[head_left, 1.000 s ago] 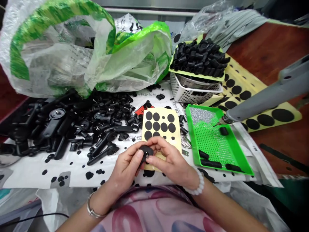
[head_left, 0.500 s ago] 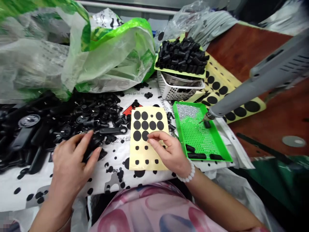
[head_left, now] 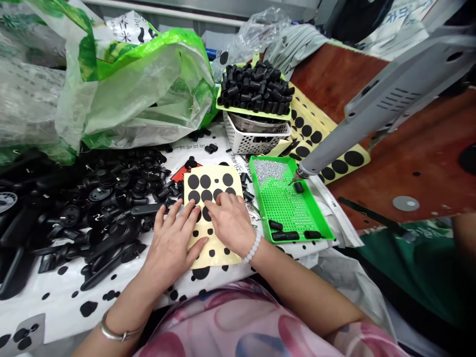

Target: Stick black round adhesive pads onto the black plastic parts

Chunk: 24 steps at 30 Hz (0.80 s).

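A yellow backing sheet (head_left: 219, 255) with rows of round black stickers (head_left: 205, 181) lies on the table in front of me. My left hand (head_left: 173, 240) rests flat on its left side, fingers spread, holding nothing. Over the middle of the sheet is my right hand (head_left: 232, 223), its fingers bent and drawn together beside a black sticker (head_left: 207, 213). Whatever may be between those fingertips is hidden. Small black dots remain on the sheet's lower rows. To the left spreads a heap of black plastic parts (head_left: 111, 198), some with handles and round metal discs.
At right a green tray (head_left: 297, 213) holds small metal pieces and black tubes, with a grey electric screwdriver (head_left: 334, 129) above it. Behind stand a white basket (head_left: 245, 140) and a tray of black tubes (head_left: 256, 87). A large plastic bag (head_left: 148, 99) fills the back left.
My left hand has moved right, from the black parts onto the sheet. My right hand has shifted a little over the sheet, fingers now lower on it. The view has turned slightly.
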Motion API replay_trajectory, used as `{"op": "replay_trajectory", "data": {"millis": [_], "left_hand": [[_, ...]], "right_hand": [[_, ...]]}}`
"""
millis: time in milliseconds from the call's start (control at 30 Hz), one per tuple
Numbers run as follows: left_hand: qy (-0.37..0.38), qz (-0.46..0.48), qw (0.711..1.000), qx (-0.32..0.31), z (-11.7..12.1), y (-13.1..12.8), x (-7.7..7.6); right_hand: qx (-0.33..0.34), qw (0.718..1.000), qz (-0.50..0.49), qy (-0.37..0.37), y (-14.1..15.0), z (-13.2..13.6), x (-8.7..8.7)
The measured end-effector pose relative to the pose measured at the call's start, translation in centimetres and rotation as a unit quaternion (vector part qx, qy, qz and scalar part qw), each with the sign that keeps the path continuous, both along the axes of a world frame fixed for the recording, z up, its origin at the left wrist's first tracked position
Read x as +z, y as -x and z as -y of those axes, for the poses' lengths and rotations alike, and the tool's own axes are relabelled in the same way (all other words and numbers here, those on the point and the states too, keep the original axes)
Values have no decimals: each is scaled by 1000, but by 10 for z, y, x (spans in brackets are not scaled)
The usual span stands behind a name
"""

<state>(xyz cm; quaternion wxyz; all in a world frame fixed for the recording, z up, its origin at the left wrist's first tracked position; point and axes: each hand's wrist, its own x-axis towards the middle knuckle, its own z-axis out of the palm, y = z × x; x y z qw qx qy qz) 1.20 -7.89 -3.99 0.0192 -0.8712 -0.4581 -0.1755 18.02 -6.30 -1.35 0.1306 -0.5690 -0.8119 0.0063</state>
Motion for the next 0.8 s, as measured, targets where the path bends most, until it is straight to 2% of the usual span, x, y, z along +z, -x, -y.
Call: {"op": "replay_trajectory", "data": {"millis": [133,433,667,800], "left_hand": [[14,-13,1000,10,2,3,-2],[6,-36,999,9,3,0,-3],[2,-30,999,10,3,1,-4],[3,-31,999,12,3,1,-5]], "right_hand": [[11,1000,16,-2,-1,-1,-5],[-16,996,-67,57,1,-13,3],[-40,984,-168,41,-1,-13,-4],[-22,993,-107,32,-3,-15,-5]]}}
